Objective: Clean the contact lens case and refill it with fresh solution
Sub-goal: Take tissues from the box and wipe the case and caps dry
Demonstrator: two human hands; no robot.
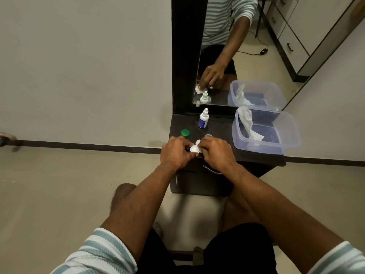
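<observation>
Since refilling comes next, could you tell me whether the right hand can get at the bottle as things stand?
Probably yes: the bottle stands upright just beyond the right hand, nothing between, though that hand holds tissue.

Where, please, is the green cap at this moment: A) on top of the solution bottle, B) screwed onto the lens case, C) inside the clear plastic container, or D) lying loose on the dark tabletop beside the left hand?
D: the green cap sits by itself on the dark tabletop, just beyond the left hand, apart from the white lens case that both hands hold.
</observation>
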